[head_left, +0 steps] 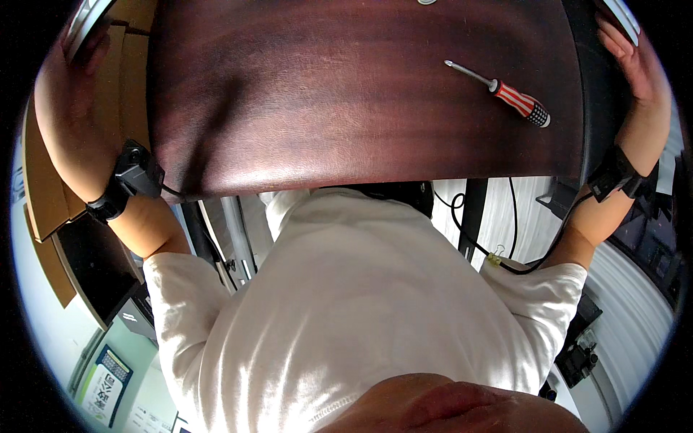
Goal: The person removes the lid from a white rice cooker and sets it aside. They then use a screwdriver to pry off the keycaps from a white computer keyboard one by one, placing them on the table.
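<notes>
Both of my arms are raised at the sides of the dark red-brown table. At the upper left, my left hand (pixel 76 72) has its fingers bent against a silver-edged thing (pixel 88 27), mostly cut off by the picture's rim. My right hand (pixel 632 61), at the upper right, curls its fingers at a similar silver edge (pixel 624 20). Whether both edges belong to one thing, I cannot tell. A screwdriver (pixel 516 101) with a red-and-white striped handle and a dotted dark end lies on the table, untouched, its tip pointing to the far left.
The wooden table (pixel 325 108) spans the upper middle. At its far edge sits a small round metal piece (pixel 427 1), partly cut off. Cardboard boxes (pixel 54 166) stand at the left. A black cable (pixel 530 268) runs near my right arm, and both wrists wear black strapped devices (pixel 137 172).
</notes>
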{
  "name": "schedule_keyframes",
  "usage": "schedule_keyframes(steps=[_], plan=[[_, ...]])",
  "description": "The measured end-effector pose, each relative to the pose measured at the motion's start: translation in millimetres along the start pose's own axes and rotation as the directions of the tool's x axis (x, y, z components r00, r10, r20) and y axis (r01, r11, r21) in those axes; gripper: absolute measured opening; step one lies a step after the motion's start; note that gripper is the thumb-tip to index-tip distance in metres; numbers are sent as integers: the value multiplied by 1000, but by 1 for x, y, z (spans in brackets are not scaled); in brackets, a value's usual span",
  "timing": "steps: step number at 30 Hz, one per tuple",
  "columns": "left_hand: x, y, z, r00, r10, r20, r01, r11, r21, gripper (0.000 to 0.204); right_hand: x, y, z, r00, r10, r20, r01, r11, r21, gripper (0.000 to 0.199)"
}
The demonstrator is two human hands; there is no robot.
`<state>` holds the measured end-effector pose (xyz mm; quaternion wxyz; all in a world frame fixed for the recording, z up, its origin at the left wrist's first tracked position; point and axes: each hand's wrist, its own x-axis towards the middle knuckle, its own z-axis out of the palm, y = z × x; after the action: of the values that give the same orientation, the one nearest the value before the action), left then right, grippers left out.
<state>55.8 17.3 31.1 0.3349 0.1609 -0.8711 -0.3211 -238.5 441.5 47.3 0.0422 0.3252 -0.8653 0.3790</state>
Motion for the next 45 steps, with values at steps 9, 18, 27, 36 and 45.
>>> schedule_keyframes(steps=[9, 18, 27, 36, 45], plan=[[18, 7, 10, 989, 137, 49, -144, 974, 173, 40, 16, 1, 4, 910, 395, -129, -313, 855, 414, 45], [1, 0, 51, 871, -487, -59, 457, 850, -262, 61, 21, 10, 31, 927, 371, 64, -349, 786, 511, 72], [-69, -64, 81, 804, -569, 172, 581, 813, -25, 60, -27, 60, 119, 860, 474, 191, -508, 835, 212, 67], [-69, -59, 57, 873, -431, 228, 360, 886, 293, 44, -57, 71, 103, 975, -15, 224, 96, 929, -356, 39], [-25, -96, 71, 913, -230, 337, 82, 913, 400, 48, -98, 58, 73, 895, 73, 439, 59, 958, -280, 49]])
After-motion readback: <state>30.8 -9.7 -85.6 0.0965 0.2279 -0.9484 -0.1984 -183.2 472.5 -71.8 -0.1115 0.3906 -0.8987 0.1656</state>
